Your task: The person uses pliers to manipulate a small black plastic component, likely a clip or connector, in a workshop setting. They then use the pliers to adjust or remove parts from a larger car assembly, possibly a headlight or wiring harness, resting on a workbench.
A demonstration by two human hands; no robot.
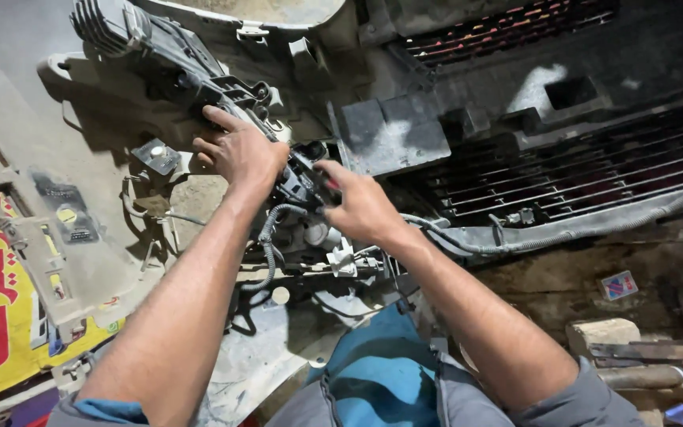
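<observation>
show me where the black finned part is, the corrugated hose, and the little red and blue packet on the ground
black finned part [107,24], head view, on the ribbed end at top left.
corrugated hose [266,237], head view, on the ribbed bend below the left hand [239,150].
red and blue packet [619,285], head view, on its flat face.

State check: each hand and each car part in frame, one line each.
left hand: gripping the black bracket assembly
right hand: fingers closed on the connector
corrugated hose: hanging loose, bent
grille: lying flat, dusty
wiring harness: draped along grille edge
</observation>
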